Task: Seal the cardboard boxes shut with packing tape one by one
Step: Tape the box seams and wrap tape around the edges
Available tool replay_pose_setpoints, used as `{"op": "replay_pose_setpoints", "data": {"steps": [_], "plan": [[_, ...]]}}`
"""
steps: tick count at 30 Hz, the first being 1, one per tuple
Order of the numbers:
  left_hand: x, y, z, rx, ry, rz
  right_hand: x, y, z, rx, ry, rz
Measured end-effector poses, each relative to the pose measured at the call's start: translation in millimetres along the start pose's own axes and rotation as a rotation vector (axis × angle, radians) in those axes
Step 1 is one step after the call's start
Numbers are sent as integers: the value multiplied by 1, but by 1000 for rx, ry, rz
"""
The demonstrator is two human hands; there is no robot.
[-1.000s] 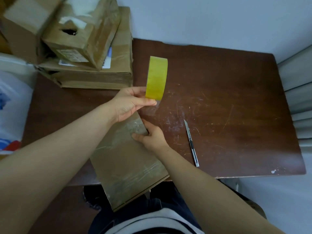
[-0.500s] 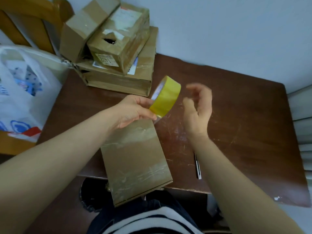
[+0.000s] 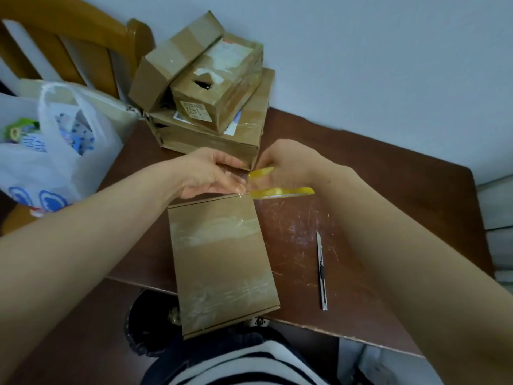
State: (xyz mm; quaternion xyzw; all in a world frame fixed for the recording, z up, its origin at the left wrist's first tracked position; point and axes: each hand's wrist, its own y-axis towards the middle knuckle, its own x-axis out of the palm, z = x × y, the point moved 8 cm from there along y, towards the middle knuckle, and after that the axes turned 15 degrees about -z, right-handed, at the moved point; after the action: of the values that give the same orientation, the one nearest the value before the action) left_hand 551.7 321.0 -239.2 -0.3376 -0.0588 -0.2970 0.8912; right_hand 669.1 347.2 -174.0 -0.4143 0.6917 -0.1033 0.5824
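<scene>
A flat cardboard box (image 3: 222,262) with old clear tape strips lies on the brown table (image 3: 402,207), its near end hanging over the table's front edge. Just beyond its far edge both hands meet at a yellow tape roll (image 3: 280,192). My right hand (image 3: 288,165) grips the roll, which is seen nearly edge-on. My left hand (image 3: 211,173) pinches at the roll's left edge, where the tape end sits; the end itself is too small to make out.
A stack of three taped cardboard boxes (image 3: 211,107) stands at the table's far left corner. A slim utility knife (image 3: 321,270) lies right of the flat box. A white plastic bag (image 3: 55,140) and a wooden chair (image 3: 69,37) are at the left.
The roll passed from my left hand's hold into my right hand, and was lowered to the box's far edge. My right hand came off the box and up to the roll. The view tilted upward.
</scene>
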Motion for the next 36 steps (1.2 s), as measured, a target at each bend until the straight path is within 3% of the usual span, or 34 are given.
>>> {"op": "replay_pose_setpoints", "data": {"steps": [5,10,12,19,23,29,36], "plan": [[-13,-18,-6,33,-180,98,-4,4,-17,-20,-20,19],[-33,-40,-3,83,44,286,-5,12,-34,-68,-80,46],[-40,-49,-5,106,20,329,-5,15,-41,-103,-91,53],[-62,-87,-15,113,-121,380,2,31,-64,-176,-82,58],[-73,-103,-33,133,-282,365,2,35,-90,-266,-152,164],[-87,-120,-55,127,-464,395,1,38,-123,-392,-103,299],[-101,-140,-73,164,-571,475,5,50,-160,-562,157,266]]}}
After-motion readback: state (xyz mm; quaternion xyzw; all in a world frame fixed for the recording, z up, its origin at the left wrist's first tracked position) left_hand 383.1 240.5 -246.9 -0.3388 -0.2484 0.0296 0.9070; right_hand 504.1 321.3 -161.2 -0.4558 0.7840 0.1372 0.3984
